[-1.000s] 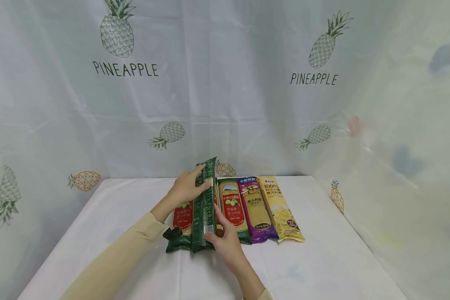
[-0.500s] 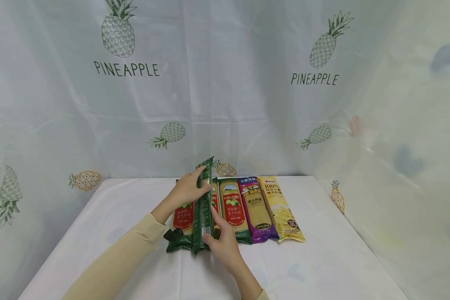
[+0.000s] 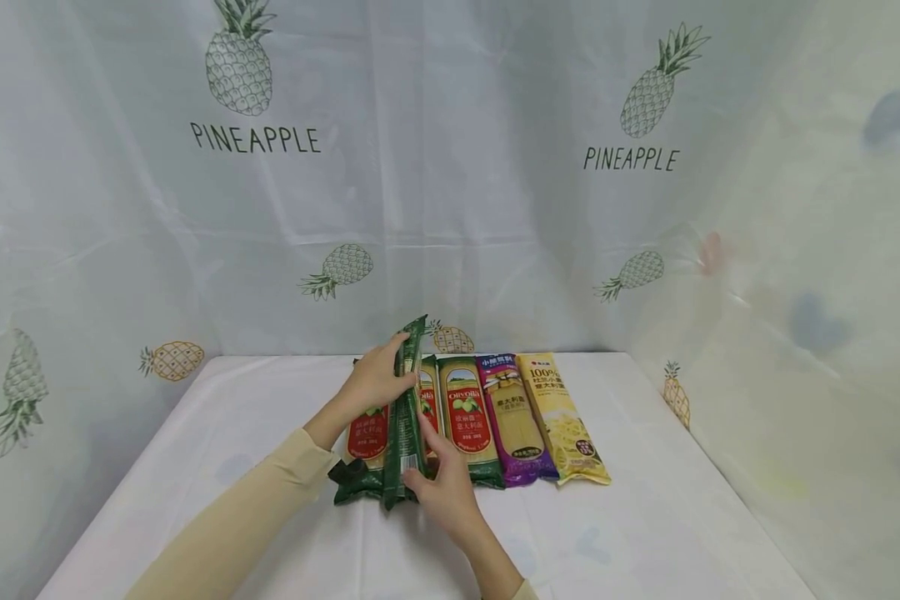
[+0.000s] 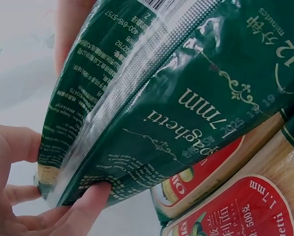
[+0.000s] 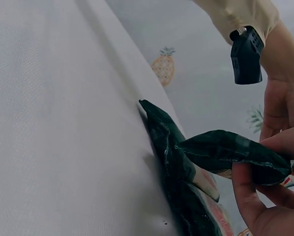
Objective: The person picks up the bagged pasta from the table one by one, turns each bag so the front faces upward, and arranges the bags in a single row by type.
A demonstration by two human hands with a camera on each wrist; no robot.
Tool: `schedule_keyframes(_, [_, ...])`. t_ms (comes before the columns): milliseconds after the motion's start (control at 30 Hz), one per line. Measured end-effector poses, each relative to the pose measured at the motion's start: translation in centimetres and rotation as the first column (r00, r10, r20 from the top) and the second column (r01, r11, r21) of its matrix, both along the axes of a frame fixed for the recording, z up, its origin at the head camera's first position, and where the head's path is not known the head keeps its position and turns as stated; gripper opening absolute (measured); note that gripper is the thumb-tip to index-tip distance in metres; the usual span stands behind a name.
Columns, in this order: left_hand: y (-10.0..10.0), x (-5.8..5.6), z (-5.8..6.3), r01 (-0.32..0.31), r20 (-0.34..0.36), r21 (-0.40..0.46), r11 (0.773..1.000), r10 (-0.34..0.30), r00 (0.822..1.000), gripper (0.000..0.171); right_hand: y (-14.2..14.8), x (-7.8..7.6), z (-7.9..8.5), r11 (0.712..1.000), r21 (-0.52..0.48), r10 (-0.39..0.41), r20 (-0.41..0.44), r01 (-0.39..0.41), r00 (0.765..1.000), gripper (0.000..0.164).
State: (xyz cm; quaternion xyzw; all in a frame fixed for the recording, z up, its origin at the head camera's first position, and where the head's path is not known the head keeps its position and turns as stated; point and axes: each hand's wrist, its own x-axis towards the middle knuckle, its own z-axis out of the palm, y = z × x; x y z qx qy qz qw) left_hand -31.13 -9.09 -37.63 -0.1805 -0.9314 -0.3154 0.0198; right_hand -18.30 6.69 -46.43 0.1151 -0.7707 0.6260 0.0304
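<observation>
Both hands hold a green spaghetti packet [image 3: 403, 437], tipped on its long edge above a row of packets. My left hand [image 3: 375, 379] grips its far end, thumb on one face; the left wrist view shows the silver back seam and the printed green film [image 4: 186, 113]. Lower down, my right hand [image 3: 448, 493] pinches the near end, whose crimped edge [image 5: 230, 147] shows in the right wrist view. Beneath it lie a red-labelled Olivoila spaghetti packet [image 3: 367, 433] on the left and another [image 3: 429, 387], partly covered, to the right.
Rightward in the row lie a further Olivoila packet [image 3: 468, 417], a purple pasta packet [image 3: 523, 429] and a yellow pasta packet [image 3: 568, 429]. They rest on a white-covered table [image 3: 645, 517]. A pineapple-print curtain [image 3: 480, 208] hangs behind and at the sides.
The held packet has turned from showing its broad back to standing nearly edge-on, uncovering more of the packet on its right. Its near end and my right hand have shifted slightly left.
</observation>
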Motion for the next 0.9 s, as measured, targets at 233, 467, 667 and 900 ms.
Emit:
schedule_keyframes(233, [0.0,-0.2,-0.3,-0.012,0.004,0.094,0.996,0.011,1.0,0.076,0.1,0.0,0.5,0.997,0.055,-0.049,0.016,0.048,0.999,0.085])
schedule_keyframes(467, [-0.2,-0.1,-0.2,-0.002,-0.004,0.188,0.982,0.003,1.0,0.072,0.6,-0.1,1.1,0.992,-0.126,0.017,0.213,0.01,0.977,0.078])
schedule_keyframes(667, [-0.4,-0.1,-0.3,-0.016,0.074,0.275,0.961,-0.005,0.997,0.071,1.3,-1.0,0.1,0.901,-0.432,0.2,0.342,-0.036,0.918,0.067])
schedule_keyframes(900, [-0.6,-0.4,-0.7,0.008,0.097,0.245,0.969,-0.032,0.995,0.071,1.2,-1.1,-0.6,0.911,-0.409,0.187,0.294,-0.053,0.937,0.067])
